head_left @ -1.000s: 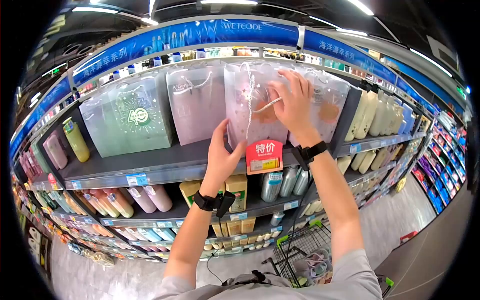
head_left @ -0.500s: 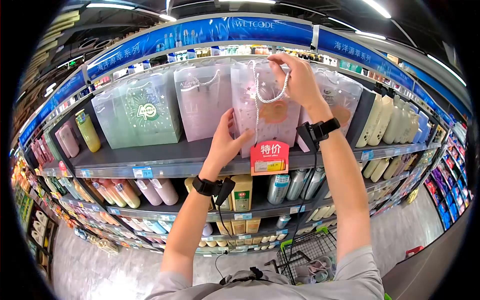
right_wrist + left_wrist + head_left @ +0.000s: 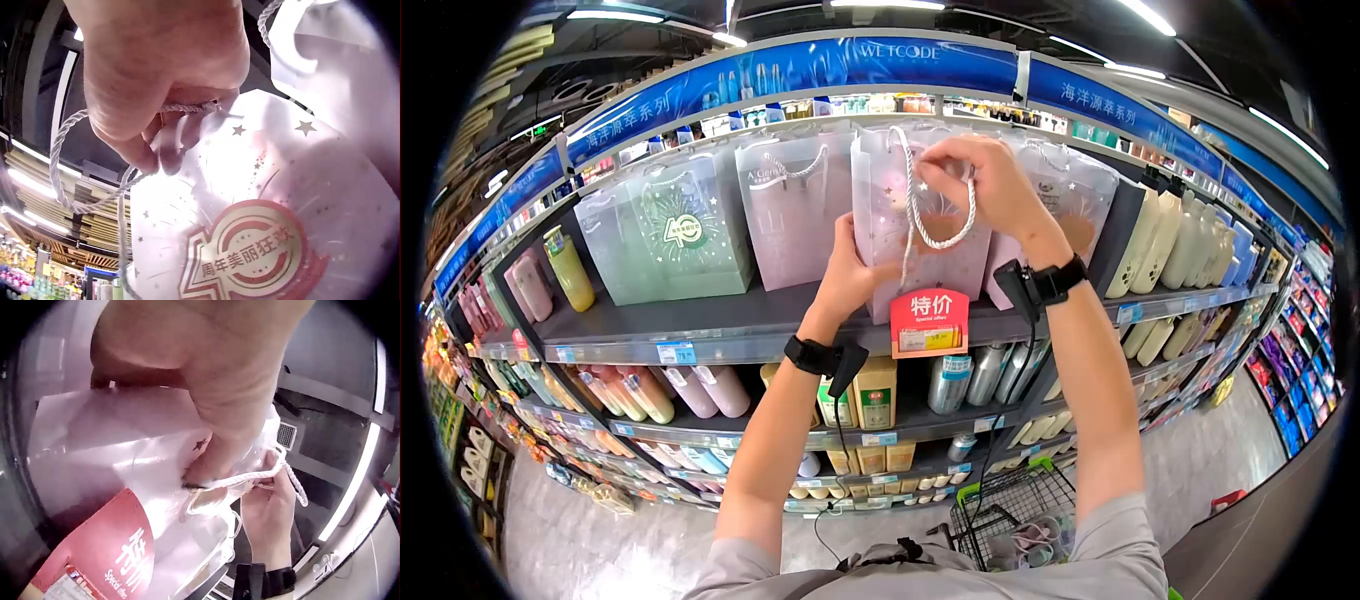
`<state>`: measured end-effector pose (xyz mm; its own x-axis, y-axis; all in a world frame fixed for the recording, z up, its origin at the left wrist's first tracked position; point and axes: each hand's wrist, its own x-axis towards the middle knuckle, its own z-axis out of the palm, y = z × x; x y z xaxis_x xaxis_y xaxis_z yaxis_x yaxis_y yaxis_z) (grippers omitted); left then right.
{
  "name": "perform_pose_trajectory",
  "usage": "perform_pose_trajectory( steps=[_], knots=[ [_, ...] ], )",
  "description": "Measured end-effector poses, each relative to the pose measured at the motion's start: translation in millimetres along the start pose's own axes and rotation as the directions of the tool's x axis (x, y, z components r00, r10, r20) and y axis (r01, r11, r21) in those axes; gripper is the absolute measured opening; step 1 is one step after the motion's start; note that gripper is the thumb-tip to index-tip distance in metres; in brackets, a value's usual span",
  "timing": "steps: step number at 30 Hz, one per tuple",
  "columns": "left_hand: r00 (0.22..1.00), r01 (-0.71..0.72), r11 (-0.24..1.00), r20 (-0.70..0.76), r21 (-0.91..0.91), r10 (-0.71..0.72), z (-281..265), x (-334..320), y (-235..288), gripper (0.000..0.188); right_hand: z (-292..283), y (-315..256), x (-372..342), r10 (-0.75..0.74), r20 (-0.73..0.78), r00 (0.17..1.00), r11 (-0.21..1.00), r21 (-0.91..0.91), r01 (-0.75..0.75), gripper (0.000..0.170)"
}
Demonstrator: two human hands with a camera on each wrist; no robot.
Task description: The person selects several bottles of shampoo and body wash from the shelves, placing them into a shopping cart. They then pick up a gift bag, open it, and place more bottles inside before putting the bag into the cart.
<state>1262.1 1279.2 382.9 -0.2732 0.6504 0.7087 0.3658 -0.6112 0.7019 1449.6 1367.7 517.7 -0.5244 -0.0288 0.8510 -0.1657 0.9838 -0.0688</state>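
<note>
A translucent pink gift bag [image 3: 955,268] with printed stars and a round emblem stands on the top shelf. My left hand [image 3: 847,277] grips its left side, thumb across the front and fingers around the side edge. At the bag's upper right, the curled fingers of my right hand [image 3: 997,195] hold its white rope handle [image 3: 941,246], which hangs in a loop below them. In the right wrist view the rope [image 3: 187,107] passes between those fingers, close to the bag's top edge. A red price sign [image 3: 930,306] overlaps the bag's lower front.
Another pink bag [image 3: 785,235] and a green one [image 3: 685,270] stand to the left; a further pink bag [image 3: 1090,190] is close on the right. Bottles [image 3: 1165,235] line the shelf's right end. Below, a shopping cart [image 3: 1025,500] stands near my body.
My right hand has gone from spread fingers over the bag to curled fingers on the rope handle. My left hand has closed in around the bag's left side.
</note>
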Motion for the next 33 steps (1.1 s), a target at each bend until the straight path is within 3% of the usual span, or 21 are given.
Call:
perform_pose_trajectory(
  steps=[4,7,9,11,13,17,19,21,23,25,26,27,28,29,31,32,33],
  knots=[
    [1.0,0.005,1.0,-0.001,-0.023,-0.005,5,1,3,0.083,-4,-8,-3,0.001,-0.023,1.0,0.999,-0.044,-0.002,0.017],
    [1.0,0.001,1.0,0.007,0.014,-0.001,4,-1,8,0.082,-6,1,7,0.107,-0.13,0.986,0.993,0.072,-0.098,0.02],
    [0.998,-0.046,0.997,0.049,0.062,0.043,5,-4,13,0.082,-13,9,23,0.04,-0.164,0.986,0.978,-0.193,-0.072,0.025],
    [0.995,-0.065,0.995,0.079,0.075,0.059,4,-6,14,0.085,-23,12,31,0.093,-0.096,0.991,0.967,-0.227,-0.113,0.029],
    [0.991,-0.089,0.992,0.108,0.086,0.08,5,-7,14,0.089,-32,14,38,0.24,0.167,0.956,0.961,-0.184,-0.209,0.031],
    [0.991,-0.052,0.997,0.124,0.049,0.046,4,-7,11,0.093,-39,12,29,0.22,0.179,0.959,0.966,-0.175,-0.189,0.02],
    [0.988,-0.055,0.998,0.146,0.034,0.05,3,-2,16,0.095,-45,7,19,0.224,0.151,0.963,0.975,-0.043,-0.22,0.02],
    [0.973,-0.183,0.983,0.14,-0.001,0.182,3,5,26,0.101,-50,5,5,0.185,0.085,0.979,0.981,0.044,-0.189,0.017],
    [0.963,-0.168,0.98,0.195,-0.106,0.186,-6,19,42,0.101,-59,-4,-7,0.048,0.023,0.999,0.997,0.059,-0.049,0.018],
    [0.986,-0.069,0.978,0.133,-0.197,0.096,-5,30,79,0.089,-72,-17,-23,0.097,0.069,0.993,0.994,0.047,-0.101,0.022],
    [0.986,-0.068,0.978,0.136,-0.199,0.096,-8,40,85,0.089,-77,-20,-29,0.161,0.215,0.963,0.981,0.073,-0.18,0.026],
    [0.989,-0.078,0.996,0.126,-0.041,0.083,-14,52,88,0.083,-81,-19,-33,0.215,0.358,0.909,0.961,0.088,-0.262,0.03],
    [0.991,-0.085,0.989,0.114,0.118,0.072,-18,63,92,0.078,-85,-14,-37,0.14,0.459,0.878,0.974,0.097,-0.205,0.037],
    [0.991,-0.082,0.99,0.119,0.118,0.068,-18,71,96,0.078,-86,-13,-40,0.144,0.456,0.878,0.973,0.097,-0.211,0.037],
    [0.948,-0.314,0.76,0.139,0.569,0.287,-16,82,102,0.075,-89,-13,-47,0.232,0.675,0.701,0.925,0.07,-0.374,0.042],
    [0.906,-0.382,0.625,0.145,0.68,0.397,-12,84,104,0.06,-88,-15,-48,0.26,0.648,0.716,0.904,0.097,-0.416,0.038],
    [0.907,-0.382,0.626,0.147,0.679,0.394,-10,86,107,0.06,-87,-15,-47,0.263,0.647,0.716,0.903,0.097,-0.419,0.038]
  ],
)
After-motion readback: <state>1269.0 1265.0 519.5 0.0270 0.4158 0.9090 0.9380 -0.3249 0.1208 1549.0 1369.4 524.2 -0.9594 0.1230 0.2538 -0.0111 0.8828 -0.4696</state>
